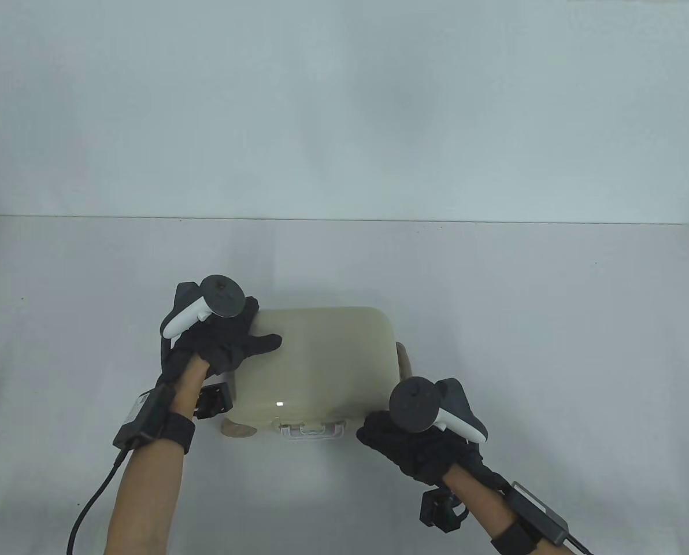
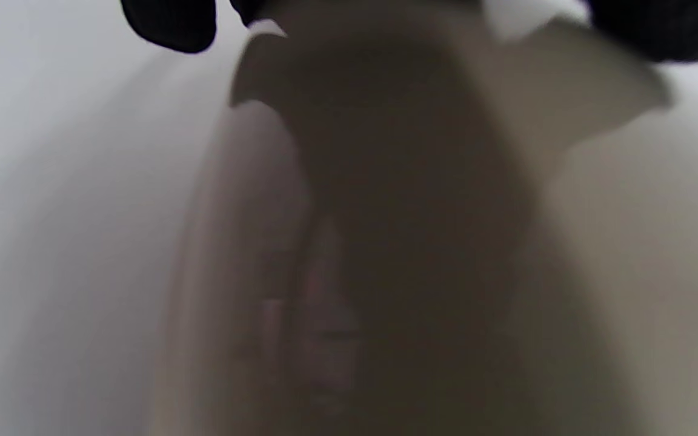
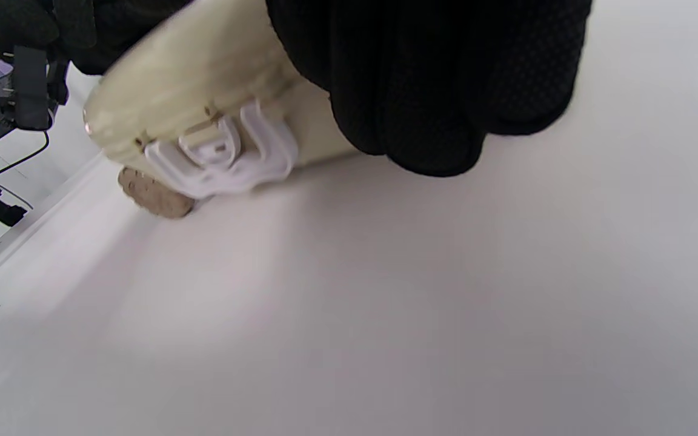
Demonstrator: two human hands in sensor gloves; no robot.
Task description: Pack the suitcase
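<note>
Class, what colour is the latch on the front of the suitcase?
White. The latch shows best in the right wrist view, against the cream suitcase.

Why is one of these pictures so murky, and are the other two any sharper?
Left wrist view: far too close to the glossy cream plastic suitcase, so it is dark, shadowed and out of focus. Right wrist view: the black-gloved right hand and the white plastic latch look slightly smeared. Table view: evenly lit and sharp, with a small glare spot on the suitcase lid.

The suitcase (image 1: pixel 321 364) lies on the table (image 1: pixel 552 324), hands at both ends.
</note>
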